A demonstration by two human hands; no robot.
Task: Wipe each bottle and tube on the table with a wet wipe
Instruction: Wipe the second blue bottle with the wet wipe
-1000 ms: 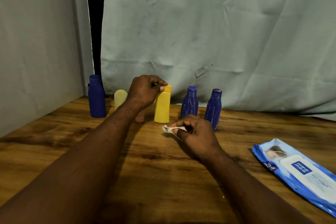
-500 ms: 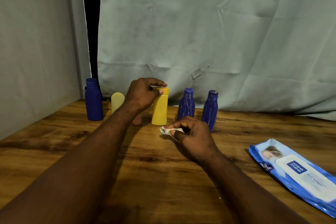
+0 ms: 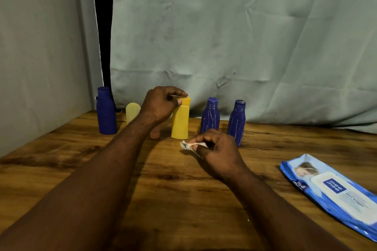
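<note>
Standing upright in a row along the far edge of the counter (image 3: 81, 159), the containers look lined up so each can be taken in turn: a tall blue bottle (image 3: 106, 112) at the left, a pale yellow tube (image 3: 132, 112), a small brownish item (image 3: 156, 133) mostly hidden behind the left wrist, the yellow bottle (image 3: 180, 122), then two ribbed blue bottles (image 3: 210, 116) (image 3: 236, 122). The pack of wipes (image 3: 334, 191) lies flat to the right, well apart from the row.

From the head view, the left hand (image 3: 161, 106) reaches forward with the forearm stretched out, its fingers and thumb curled round the yellow bottle's cap, probably to steady or lift it for wiping. The bottle's base rests on the counter. The right hand (image 3: 216, 149) sits lower and nearer, just in front of the ribbed bottles, with its fingertips pinching a crumpled wet wipe (image 3: 189, 145), whose end points toward the yellow bottle's foot but stops short of touching it.
</note>
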